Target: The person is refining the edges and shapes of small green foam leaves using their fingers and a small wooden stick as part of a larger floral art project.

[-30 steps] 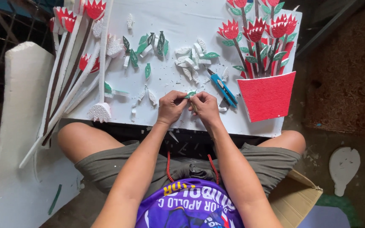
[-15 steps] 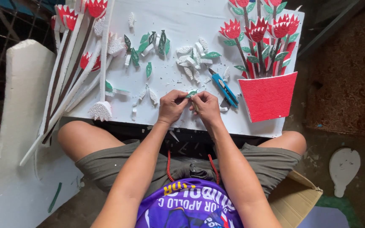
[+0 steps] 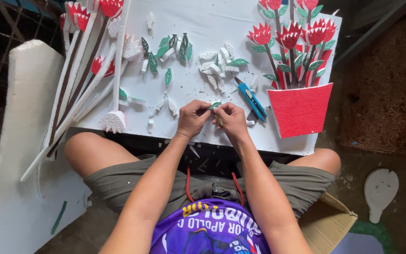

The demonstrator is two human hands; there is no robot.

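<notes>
My left hand (image 3: 192,118) and my right hand (image 3: 231,120) meet over the near edge of a white foam board (image 3: 203,19) on my lap. Between the fingertips of both sits a small green foam leaf (image 3: 214,105). My right hand also seems to grip a thin tool against the leaf, mostly hidden by the fingers. A blue utility knife (image 3: 252,99) lies on the board just right of my right hand.
A red foam pot with red flowers (image 3: 300,109) stands at the board's right. Loose green and white leaves (image 3: 167,51) are scattered in the middle. Long white stems with red tulip heads (image 3: 78,70) lie at the left. A white foam slab (image 3: 19,155) leans at far left.
Both hands stay together at the same spot on the board; only the fingers shift slightly around the green leaf.
</notes>
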